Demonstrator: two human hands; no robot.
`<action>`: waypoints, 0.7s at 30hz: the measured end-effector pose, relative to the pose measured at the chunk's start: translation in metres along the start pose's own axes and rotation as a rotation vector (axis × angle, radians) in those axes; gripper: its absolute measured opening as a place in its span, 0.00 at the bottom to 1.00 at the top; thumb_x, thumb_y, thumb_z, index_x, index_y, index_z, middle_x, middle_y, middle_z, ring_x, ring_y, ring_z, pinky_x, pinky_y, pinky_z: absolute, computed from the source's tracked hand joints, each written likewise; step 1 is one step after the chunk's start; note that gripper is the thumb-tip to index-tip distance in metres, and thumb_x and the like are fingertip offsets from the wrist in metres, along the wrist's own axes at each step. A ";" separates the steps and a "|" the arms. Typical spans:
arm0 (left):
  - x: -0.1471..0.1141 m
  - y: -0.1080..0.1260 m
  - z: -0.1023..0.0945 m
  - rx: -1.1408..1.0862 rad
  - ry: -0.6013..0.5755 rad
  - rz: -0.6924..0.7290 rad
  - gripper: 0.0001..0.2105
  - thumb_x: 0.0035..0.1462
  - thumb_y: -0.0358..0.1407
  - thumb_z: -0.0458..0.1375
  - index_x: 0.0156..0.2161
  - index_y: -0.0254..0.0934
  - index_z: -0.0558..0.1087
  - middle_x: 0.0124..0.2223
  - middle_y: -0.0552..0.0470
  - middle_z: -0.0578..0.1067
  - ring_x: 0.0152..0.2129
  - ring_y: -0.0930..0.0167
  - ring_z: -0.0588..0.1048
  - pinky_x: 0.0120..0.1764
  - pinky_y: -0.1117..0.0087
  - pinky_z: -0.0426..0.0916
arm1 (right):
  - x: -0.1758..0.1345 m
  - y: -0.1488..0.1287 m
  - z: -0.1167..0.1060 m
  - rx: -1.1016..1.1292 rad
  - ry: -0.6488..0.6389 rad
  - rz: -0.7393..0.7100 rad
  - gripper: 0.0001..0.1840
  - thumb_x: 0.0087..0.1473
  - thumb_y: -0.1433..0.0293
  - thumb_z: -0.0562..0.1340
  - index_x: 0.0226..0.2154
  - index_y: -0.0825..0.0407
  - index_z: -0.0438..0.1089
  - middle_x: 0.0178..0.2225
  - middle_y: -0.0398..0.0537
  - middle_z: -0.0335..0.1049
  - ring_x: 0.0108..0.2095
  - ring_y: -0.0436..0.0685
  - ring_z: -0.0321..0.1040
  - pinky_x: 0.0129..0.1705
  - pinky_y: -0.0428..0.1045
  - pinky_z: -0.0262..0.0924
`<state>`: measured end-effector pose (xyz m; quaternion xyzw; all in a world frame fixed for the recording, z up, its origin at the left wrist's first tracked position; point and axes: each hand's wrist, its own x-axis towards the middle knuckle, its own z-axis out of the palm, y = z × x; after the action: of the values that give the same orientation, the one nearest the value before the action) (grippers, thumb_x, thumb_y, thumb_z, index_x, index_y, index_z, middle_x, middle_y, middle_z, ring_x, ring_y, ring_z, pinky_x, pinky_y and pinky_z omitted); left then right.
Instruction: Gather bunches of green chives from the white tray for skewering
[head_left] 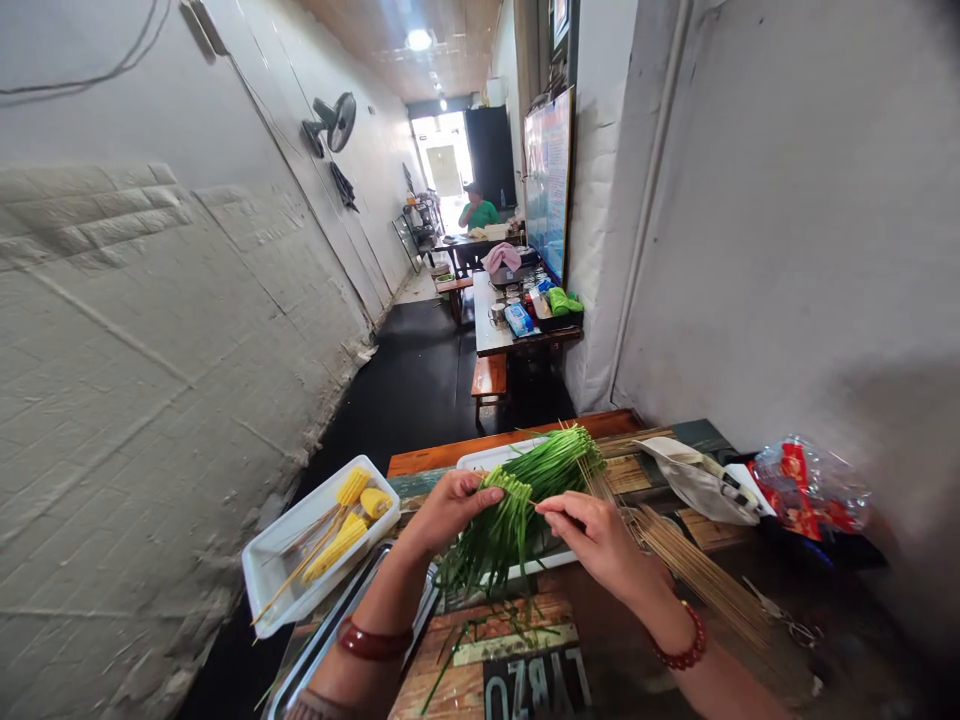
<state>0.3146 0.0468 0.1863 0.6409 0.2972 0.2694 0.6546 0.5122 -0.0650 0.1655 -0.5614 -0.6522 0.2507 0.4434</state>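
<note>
At the bottom centre I see one wooden desk. On it, lower left, one white tray carries three skewered corn pieces. One pile of bare bamboo skewers lies lower right. Two hands work at centre: left hand and right hand both pinch one bunch of green chives.
</note>
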 end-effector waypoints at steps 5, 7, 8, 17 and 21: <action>0.009 -0.014 -0.007 0.101 -0.110 -0.063 0.21 0.50 0.47 0.63 0.19 0.31 0.69 0.19 0.57 0.63 0.19 0.78 0.58 0.24 0.75 0.53 | -0.002 0.006 0.006 -0.030 0.052 0.034 0.15 0.62 0.66 0.55 0.29 0.51 0.74 0.23 0.44 0.70 0.26 0.51 0.67 0.32 0.45 0.59; 0.013 -0.020 -0.008 0.086 -0.120 -0.104 0.19 0.50 0.47 0.63 0.22 0.31 0.71 0.21 0.55 0.67 0.19 0.77 0.62 0.25 0.75 0.56 | -0.001 0.012 0.011 0.018 0.034 0.079 0.15 0.61 0.66 0.55 0.29 0.52 0.74 0.23 0.43 0.70 0.26 0.50 0.66 0.32 0.45 0.58; 0.015 -0.022 -0.008 0.075 -0.112 -0.119 0.18 0.50 0.47 0.63 0.24 0.31 0.73 0.22 0.54 0.70 0.20 0.76 0.64 0.26 0.74 0.58 | 0.000 0.016 0.014 0.062 0.023 0.122 0.14 0.60 0.66 0.56 0.29 0.52 0.74 0.22 0.43 0.70 0.26 0.50 0.66 0.31 0.45 0.57; 0.022 -0.053 -0.033 0.003 0.566 -0.011 0.29 0.47 0.50 0.64 0.51 0.34 0.71 0.49 0.41 0.76 0.46 0.62 0.73 0.46 0.65 0.66 | 0.025 0.037 0.052 0.671 0.018 0.504 0.17 0.51 0.59 0.60 0.35 0.56 0.73 0.23 0.40 0.65 0.16 0.42 0.51 0.17 0.42 0.40; 0.008 -0.078 -0.052 -0.071 0.722 -0.064 0.29 0.46 0.52 0.64 0.49 0.34 0.72 0.44 0.43 0.78 0.36 0.67 0.76 0.39 0.69 0.68 | 0.044 0.043 0.061 0.833 0.086 0.516 0.16 0.48 0.60 0.63 0.34 0.56 0.73 0.23 0.39 0.63 0.16 0.41 0.49 0.16 0.41 0.37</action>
<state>0.2799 0.0852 0.1078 0.4717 0.5193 0.4679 0.5375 0.4831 -0.0023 0.1134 -0.4896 -0.3172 0.5683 0.5803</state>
